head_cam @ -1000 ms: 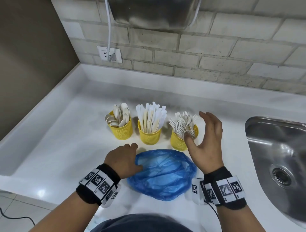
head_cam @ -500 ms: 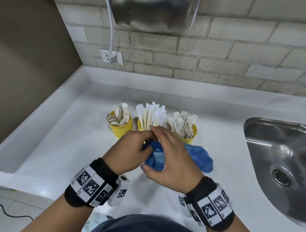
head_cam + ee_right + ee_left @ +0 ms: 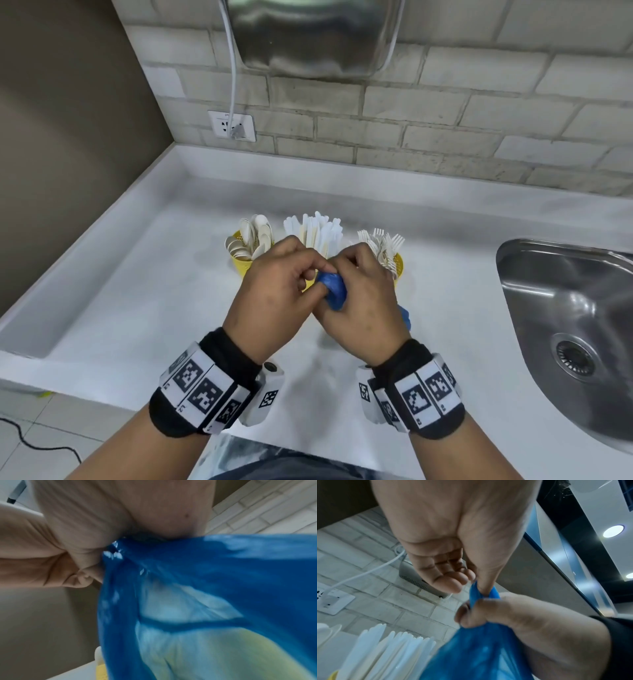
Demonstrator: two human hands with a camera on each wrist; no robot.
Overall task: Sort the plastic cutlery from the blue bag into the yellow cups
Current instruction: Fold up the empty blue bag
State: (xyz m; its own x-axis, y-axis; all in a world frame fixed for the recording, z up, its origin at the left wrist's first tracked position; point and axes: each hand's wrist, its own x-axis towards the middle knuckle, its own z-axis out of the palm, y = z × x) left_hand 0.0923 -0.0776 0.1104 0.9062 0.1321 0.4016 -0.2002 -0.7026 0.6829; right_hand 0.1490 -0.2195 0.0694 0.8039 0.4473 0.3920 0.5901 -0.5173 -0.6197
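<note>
Three yellow cups stand in a row on the white counter: the left cup (image 3: 239, 263) holds spoons (image 3: 255, 236), the middle one, mostly hidden behind my hands, holds knives (image 3: 315, 229), and the right cup (image 3: 398, 265) holds forks (image 3: 382, 243). In front of them both hands bunch up the blue bag (image 3: 334, 291). My left hand (image 3: 313, 275) pinches its top (image 3: 481, 589) between thumb and fingers. My right hand (image 3: 344, 274) grips the crumpled bag (image 3: 205, 588) in its fist, and the rest hangs below it (image 3: 405, 317). No cutlery shows inside the bag.
A steel sink (image 3: 575, 325) is set into the counter at the right. On the brick wall behind are a socket (image 3: 233, 125) with a white cable and a steel appliance (image 3: 315, 34). The counter's raised edge (image 3: 102, 233) runs along the left.
The bag lay spread flat on the counter a second ago. Both hands have gathered it, lifted it and squeezed it into a small wad between them.
</note>
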